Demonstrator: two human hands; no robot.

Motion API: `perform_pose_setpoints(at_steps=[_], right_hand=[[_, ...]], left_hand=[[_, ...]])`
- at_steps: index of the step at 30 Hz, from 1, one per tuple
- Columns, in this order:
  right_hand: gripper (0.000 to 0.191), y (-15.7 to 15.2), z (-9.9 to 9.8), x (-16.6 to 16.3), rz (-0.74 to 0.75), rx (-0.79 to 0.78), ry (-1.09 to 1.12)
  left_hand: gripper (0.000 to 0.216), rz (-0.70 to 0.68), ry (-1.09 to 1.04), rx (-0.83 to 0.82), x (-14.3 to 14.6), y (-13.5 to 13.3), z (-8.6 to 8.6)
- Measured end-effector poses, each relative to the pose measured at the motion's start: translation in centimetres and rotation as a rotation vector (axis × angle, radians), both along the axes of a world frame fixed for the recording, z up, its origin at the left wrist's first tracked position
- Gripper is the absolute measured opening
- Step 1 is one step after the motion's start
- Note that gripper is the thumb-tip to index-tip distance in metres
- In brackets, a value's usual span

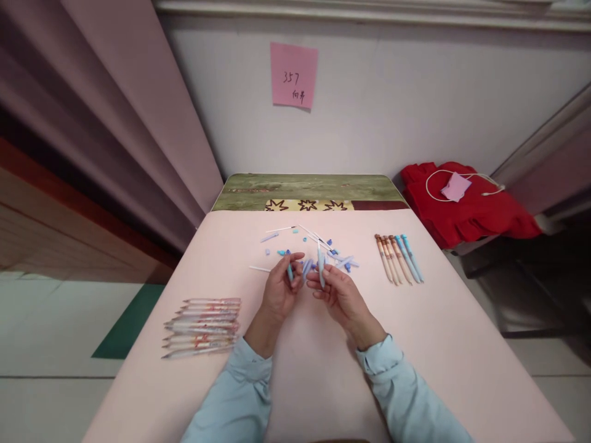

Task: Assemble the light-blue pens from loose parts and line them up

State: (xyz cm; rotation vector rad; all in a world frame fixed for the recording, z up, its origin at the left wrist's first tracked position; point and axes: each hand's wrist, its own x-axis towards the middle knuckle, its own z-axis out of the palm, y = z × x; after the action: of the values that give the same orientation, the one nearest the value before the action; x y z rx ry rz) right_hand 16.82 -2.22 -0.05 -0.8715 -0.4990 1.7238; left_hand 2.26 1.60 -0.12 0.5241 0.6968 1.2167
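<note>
My left hand [282, 284] is closed around a blue pen part [290, 271], which stands tilted between thumb and fingers. In my right hand [340, 289], thumb and fingers pinch a light blue pen barrel [321, 267]; a thin white refill [318, 246] pokes out of its top. The two hands are close together but apart. Just beyond them lie loose lilac pen barrels [345, 261], white refills [310, 232] with dark tips, and small blue and turquoise pen pieces [295, 231]. Some of these parts are hidden behind my fingers.
Several patterned pens [203, 326] lie in a stack at the left. At the right is a row of brown-topped pens [386, 261] and blue pens [412, 258]. The pale table [415, 381] meets a white wall; a red cloth [480, 215] with a white cable lies off its right side.
</note>
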Motion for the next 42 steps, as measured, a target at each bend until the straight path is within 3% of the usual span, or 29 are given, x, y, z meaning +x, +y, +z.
perform_pose_setpoints(at_steps=[9,13,16,22,29,33,38,42], right_hand=[[0.028,0.5,-0.4,0.7,-0.041,0.009,0.005],[0.028,0.0,-0.1,0.9,0.027,0.116,-0.186],[0.027,-0.5,0.2,1.0,0.168,0.203,-0.338],[0.026,-0.8,0.2,0.7,0.421,0.25,-0.402],[0.03,-0.8,0.2,0.6,0.451,0.222,-0.452],[0.031,-0.9,0.3,0.5,0.504,0.253,-0.461],[0.031,-1.0,0.2,0.1,0.46,0.316,-0.54],[0.032,-1.1,0.2,0.0,0.572,0.268,-0.532]], left_hand=[[0.021,-0.068,-0.151,-0.069,0.5,0.1,-0.4],[0.017,0.032,-0.269,-0.101,0.2,0.5,-0.5],[0.018,0.13,-0.3,-0.103,-0.3,0.7,-0.4],[0.022,0.199,-0.28,-0.098,-0.5,0.7,-0.6],[0.019,0.189,-0.247,-0.118,-0.3,0.8,-1.4],[0.018,0.198,-0.269,-0.116,-0.4,0.8,-0.9],[0.019,0.238,-0.198,-0.126,-0.2,0.6,0.0],[0.02,0.253,-0.119,-0.159,-0.1,0.4,0.0]])
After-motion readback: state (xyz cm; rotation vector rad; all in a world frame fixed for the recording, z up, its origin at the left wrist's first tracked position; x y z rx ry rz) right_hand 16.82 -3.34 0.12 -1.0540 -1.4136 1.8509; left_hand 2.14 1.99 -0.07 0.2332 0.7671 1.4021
